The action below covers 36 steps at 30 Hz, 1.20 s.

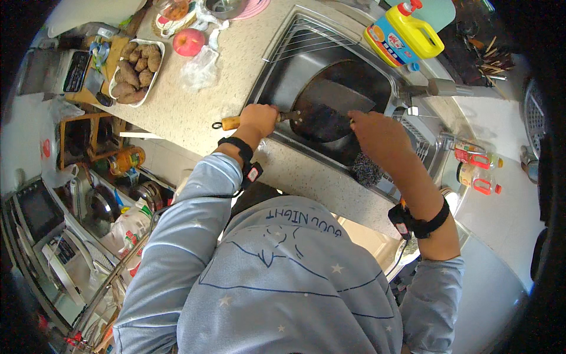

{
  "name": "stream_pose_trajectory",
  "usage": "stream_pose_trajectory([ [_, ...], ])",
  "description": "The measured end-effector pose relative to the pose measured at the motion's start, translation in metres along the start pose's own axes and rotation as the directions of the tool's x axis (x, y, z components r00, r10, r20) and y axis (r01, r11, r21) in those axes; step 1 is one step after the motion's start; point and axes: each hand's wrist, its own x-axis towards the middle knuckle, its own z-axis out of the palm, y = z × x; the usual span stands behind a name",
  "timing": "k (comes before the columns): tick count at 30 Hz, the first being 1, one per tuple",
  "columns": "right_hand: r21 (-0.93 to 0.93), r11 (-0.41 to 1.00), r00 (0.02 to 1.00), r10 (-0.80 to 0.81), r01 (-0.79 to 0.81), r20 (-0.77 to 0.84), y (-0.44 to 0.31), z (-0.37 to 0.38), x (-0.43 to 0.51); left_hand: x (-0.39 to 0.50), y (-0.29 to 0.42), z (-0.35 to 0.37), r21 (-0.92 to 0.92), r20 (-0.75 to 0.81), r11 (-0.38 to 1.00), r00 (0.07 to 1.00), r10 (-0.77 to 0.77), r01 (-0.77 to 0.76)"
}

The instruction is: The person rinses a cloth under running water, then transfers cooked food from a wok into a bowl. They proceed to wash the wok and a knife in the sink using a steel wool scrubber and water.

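Note:
My left hand [258,119] is closed around the wooden handle [230,123] of a dark wok [320,117], which rests tilted in the stainless-steel sink [292,66]. A metal bracket with rivets joins handle and pan. Over the wok's right side is my right hand [382,135], its fingers curled near the inner surface; whether something is in them cannot be made out. A greyish rectangular patch, possibly a flat blade or a reflection, shows inside the wok. Below my right hand sits a dark, speckled scourer-like thing [367,170] at the sink's front edge.
A wire rack [309,37] spans the sink's far left corner. The faucet [435,88] and a yellow detergent jug [400,35] stand behind. On the left counter are a white tray [152,86] of brown tubers, an apple [189,42] and a plastic bag [200,68]. Bottles [477,175] stand right.

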Motion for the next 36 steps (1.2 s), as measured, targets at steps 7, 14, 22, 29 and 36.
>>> stream_pose_trajectory([
  [7,0.017,0.996,0.995,-0.092,0.091,0.028,-0.021,0.012,-0.013,0.0,-0.002,0.003,-0.005,-0.043,1.0,0.999,0.003,-0.003],
  [14,-0.016,0.985,0.982,-0.17,0.172,0.086,-0.037,0.032,-0.012,0.0,0.001,0.0,0.009,0.001,1.0,1.0,-0.03,0.03],
  [22,-0.06,0.971,0.962,-0.222,0.233,0.16,-0.039,0.009,0.007,0.002,-0.001,0.003,0.025,0.005,1.0,1.0,0.001,-0.001],
  [29,-0.076,0.979,0.98,-0.186,0.191,0.067,-0.019,-0.016,0.011,0.003,0.0,0.006,0.037,0.008,0.999,1.0,-0.017,0.016],
  [36,-0.035,0.985,0.985,-0.168,0.169,0.028,0.01,-0.025,0.019,0.0,0.002,0.001,0.018,-0.007,0.998,0.999,-0.052,0.052],
])
